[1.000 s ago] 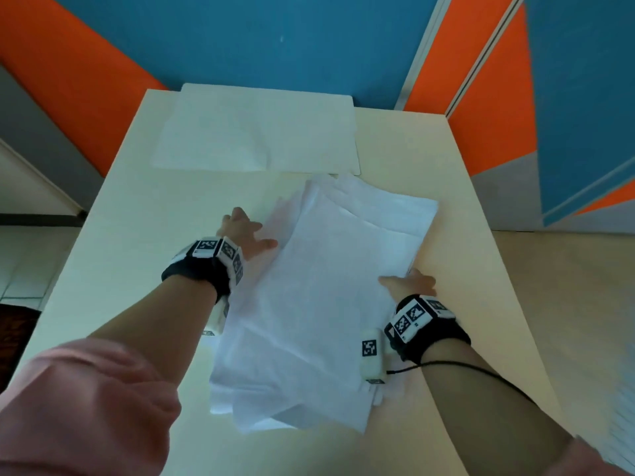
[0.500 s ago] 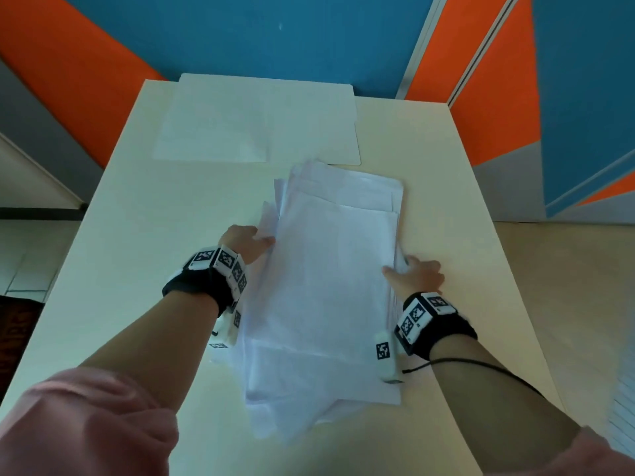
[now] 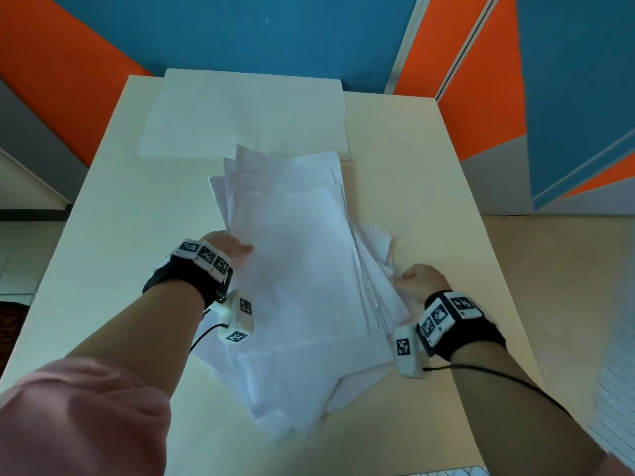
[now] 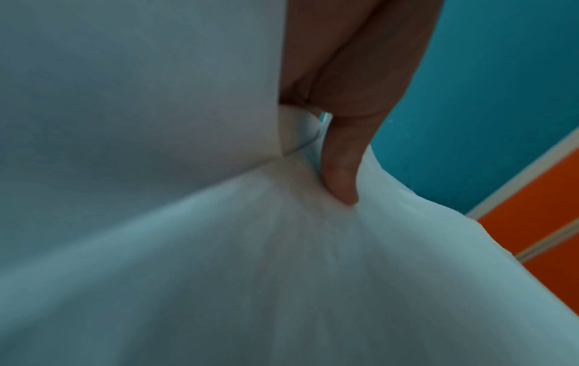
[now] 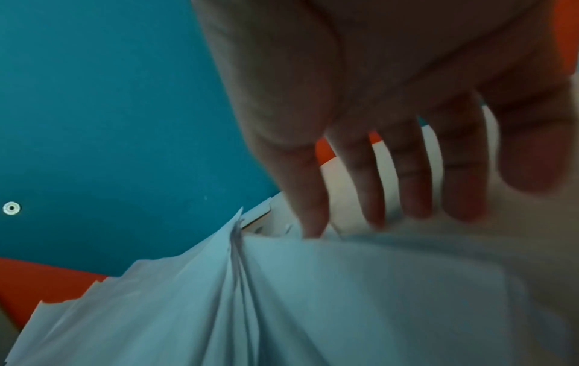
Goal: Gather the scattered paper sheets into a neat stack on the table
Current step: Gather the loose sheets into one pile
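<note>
You're tipping the paper sheets (image 3: pixel 295 269) off the table (image 3: pixel 120 201) now, mid-frame, left hand (image 3: pixel 226 247) pinching, right hand (image 3: pixel 417 283) nudging straight-fingered; stack's forming, raggedly.

White paper sheets (image 3: pixel 299 269) bunched unevenly, edges fanned, mid-table (image 3: pixel 120 218).

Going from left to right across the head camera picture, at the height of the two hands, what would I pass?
Bare table → left hand → pile of paper sheets → right hand → a strip of table again → floor.
</note>
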A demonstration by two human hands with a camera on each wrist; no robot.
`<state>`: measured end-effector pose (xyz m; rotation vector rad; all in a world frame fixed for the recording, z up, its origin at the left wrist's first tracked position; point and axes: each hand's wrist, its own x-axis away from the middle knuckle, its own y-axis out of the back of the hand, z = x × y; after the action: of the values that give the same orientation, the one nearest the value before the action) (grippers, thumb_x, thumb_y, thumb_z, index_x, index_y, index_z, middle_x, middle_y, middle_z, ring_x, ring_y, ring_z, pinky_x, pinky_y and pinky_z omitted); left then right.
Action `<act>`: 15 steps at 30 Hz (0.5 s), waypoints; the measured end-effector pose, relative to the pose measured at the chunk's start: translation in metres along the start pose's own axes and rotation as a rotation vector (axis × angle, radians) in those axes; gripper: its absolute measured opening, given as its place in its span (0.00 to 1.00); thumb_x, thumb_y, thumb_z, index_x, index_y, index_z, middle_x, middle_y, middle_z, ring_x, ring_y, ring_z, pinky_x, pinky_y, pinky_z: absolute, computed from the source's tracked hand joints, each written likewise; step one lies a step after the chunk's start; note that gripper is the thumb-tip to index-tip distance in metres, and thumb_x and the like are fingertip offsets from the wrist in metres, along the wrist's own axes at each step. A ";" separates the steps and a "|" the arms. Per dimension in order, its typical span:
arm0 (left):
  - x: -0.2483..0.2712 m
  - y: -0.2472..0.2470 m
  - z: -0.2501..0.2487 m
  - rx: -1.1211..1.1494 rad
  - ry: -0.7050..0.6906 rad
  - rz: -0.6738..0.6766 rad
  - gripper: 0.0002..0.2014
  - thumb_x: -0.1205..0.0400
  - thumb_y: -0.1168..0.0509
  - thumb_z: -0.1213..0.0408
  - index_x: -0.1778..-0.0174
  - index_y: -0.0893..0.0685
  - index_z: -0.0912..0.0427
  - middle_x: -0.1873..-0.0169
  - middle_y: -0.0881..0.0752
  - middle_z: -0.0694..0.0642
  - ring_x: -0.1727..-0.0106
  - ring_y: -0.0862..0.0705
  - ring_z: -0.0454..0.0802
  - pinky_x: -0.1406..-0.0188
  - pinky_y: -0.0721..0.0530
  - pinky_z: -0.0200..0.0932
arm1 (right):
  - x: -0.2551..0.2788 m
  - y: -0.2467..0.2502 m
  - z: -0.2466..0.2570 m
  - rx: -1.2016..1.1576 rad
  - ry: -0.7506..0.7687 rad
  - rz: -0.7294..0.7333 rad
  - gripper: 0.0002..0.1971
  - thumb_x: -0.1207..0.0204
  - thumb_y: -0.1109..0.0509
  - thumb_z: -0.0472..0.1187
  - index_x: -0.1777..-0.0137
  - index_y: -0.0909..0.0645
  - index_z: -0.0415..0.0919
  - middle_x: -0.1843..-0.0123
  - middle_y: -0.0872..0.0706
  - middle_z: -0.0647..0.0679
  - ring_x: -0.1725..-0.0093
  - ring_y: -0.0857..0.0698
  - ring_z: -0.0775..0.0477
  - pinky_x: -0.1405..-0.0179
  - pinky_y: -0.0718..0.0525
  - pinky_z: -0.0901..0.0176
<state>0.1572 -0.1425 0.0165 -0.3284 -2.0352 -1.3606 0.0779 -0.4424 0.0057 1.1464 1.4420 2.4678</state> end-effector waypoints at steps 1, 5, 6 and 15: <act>-0.002 0.001 0.004 0.056 0.005 0.036 0.26 0.13 0.48 0.55 0.24 0.33 0.70 0.24 0.30 0.67 0.23 0.31 0.61 0.26 0.35 0.46 | 0.003 0.002 -0.004 0.024 0.009 0.087 0.16 0.25 0.32 0.50 0.64 0.26 0.37 0.66 0.23 0.43 0.68 0.23 0.45 0.68 0.31 0.58; -0.013 0.001 0.015 0.241 0.038 0.024 0.25 0.16 0.40 0.59 0.24 0.31 0.68 0.26 0.27 0.67 0.25 0.28 0.63 0.27 0.31 0.49 | 0.010 0.005 -0.006 -0.179 -0.012 0.281 0.21 0.20 0.41 0.58 0.53 0.23 0.37 0.59 0.19 0.41 0.59 0.20 0.43 0.61 0.23 0.57; -0.013 0.000 0.015 0.213 0.044 0.008 0.25 0.15 0.42 0.58 0.25 0.31 0.69 0.27 0.26 0.68 0.26 0.27 0.63 0.27 0.30 0.51 | 0.012 0.004 -0.005 -0.221 0.002 0.283 0.20 0.20 0.41 0.56 0.54 0.24 0.38 0.61 0.20 0.43 0.60 0.21 0.45 0.64 0.23 0.59; -0.006 0.000 0.015 0.163 0.049 -0.044 0.25 0.16 0.41 0.58 0.27 0.29 0.70 0.29 0.23 0.67 0.28 0.24 0.63 0.32 0.29 0.50 | -0.012 -0.005 0.017 -0.042 0.198 0.057 0.10 0.25 0.31 0.34 0.67 0.24 0.32 0.67 0.26 0.46 0.56 0.19 0.40 0.56 0.20 0.53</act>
<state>0.1556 -0.1279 0.0092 -0.1777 -2.1075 -1.2067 0.0957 -0.4314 -0.0001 0.9722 1.4129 2.7043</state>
